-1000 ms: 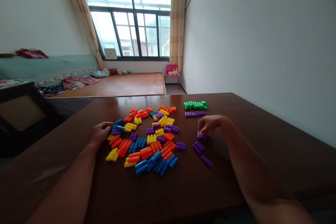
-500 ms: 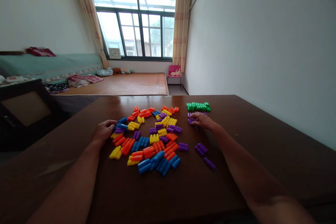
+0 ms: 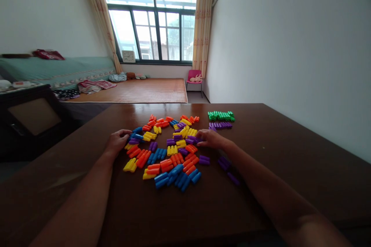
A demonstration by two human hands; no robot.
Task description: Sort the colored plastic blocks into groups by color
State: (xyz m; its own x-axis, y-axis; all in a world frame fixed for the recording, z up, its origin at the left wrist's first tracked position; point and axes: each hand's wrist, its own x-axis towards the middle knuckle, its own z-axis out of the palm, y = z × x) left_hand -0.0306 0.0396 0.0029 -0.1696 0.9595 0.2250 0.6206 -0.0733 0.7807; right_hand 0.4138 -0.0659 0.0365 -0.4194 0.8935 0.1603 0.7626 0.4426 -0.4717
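Observation:
My right hand (image 3: pixel 211 139) is at the right side of a loose pile, its thumb and fingers closed around the end of some purple joined plastic tubes (image 3: pixel 192 139). On the pile's left side rests my left hand (image 3: pixel 117 141), fingers loosely bent and apart, beside blue tube pieces (image 3: pixel 136 130); no held thing shows in it. Orange pieces (image 3: pixel 143 158), yellow pieces (image 3: pixel 172 150) and more blue pieces (image 3: pixel 181 180) lie mixed between the hands. Near my right forearm lie a purple piece (image 3: pixel 223 163) and a single purple tube (image 3: pixel 233 178).
Beyond my right hand, a stacked green row (image 3: pixel 221 116) lies behind a purple row (image 3: pixel 220 125) on the brown table (image 3: pixel 145 216). A bed (image 3: pixel 145 90), a dark cabinet (image 3: pixel 31 112) and a pink chair (image 3: pixel 194 77) stand past the table.
My right hand has moved left from the purple row to the pile's right edge, uncovering that row. My left hand stays by the blue pieces. The camera view has shifted slightly.

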